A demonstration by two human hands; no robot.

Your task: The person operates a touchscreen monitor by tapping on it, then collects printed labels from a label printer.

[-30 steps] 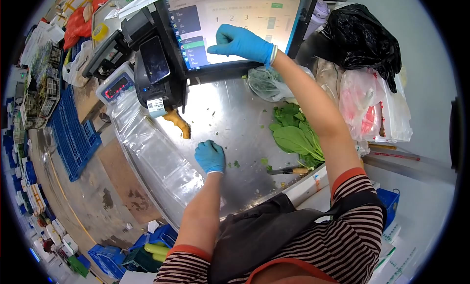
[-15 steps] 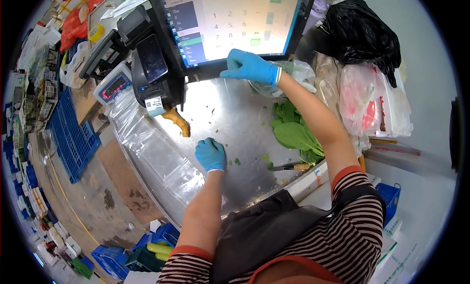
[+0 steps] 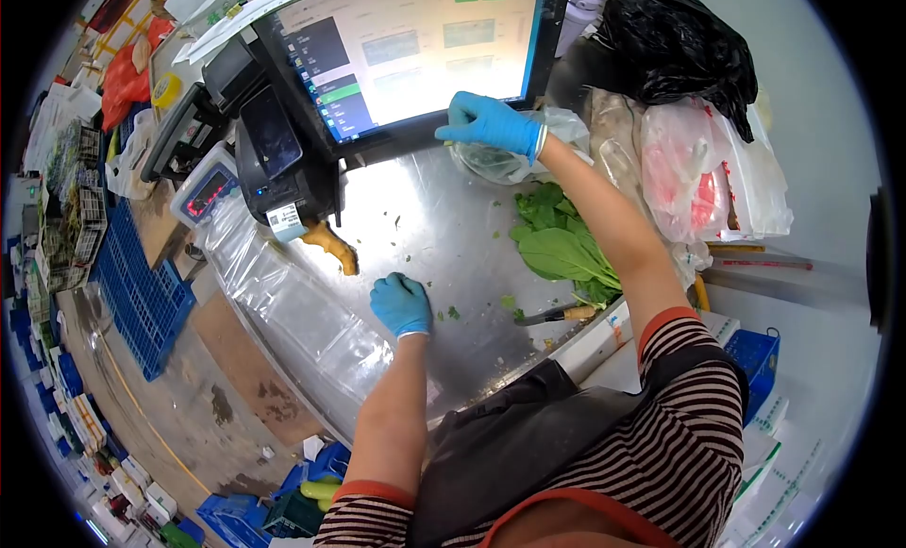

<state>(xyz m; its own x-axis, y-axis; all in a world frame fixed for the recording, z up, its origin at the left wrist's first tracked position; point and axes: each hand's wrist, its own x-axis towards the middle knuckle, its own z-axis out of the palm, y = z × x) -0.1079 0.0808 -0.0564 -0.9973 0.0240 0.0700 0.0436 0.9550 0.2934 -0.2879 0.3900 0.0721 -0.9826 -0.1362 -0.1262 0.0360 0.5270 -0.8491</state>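
Observation:
My left hand (image 3: 401,303), in a blue glove, rests curled on the metal counter (image 3: 453,359), with nothing visible in it. In front of the lower edge of the touch screen (image 3: 425,67) is my right hand (image 3: 495,126), also gloved in blue. Its fingers are mostly folded and hold nothing I can see. The screen shows a page with several pale boxes and green buttons. A piece of ginger root (image 3: 330,246) lies beside the label printer (image 3: 274,161), from which a printed label (image 3: 285,222) hangs. Below my right forearm are leafy greens (image 3: 557,251).
A knife (image 3: 566,314) lies by the counter's near edge. Clear plastic bags (image 3: 302,303) cover the left side. Behind my right hand is a clear bag (image 3: 505,166). White bags (image 3: 684,166) and a black bag (image 3: 675,48) are piled at right. A scale display (image 3: 209,191) sits at left.
The screen has switched from a number keypad to a page of boxes. My right hand stays by its lower edge, its fingers slightly shifted. The whole view has moved a little.

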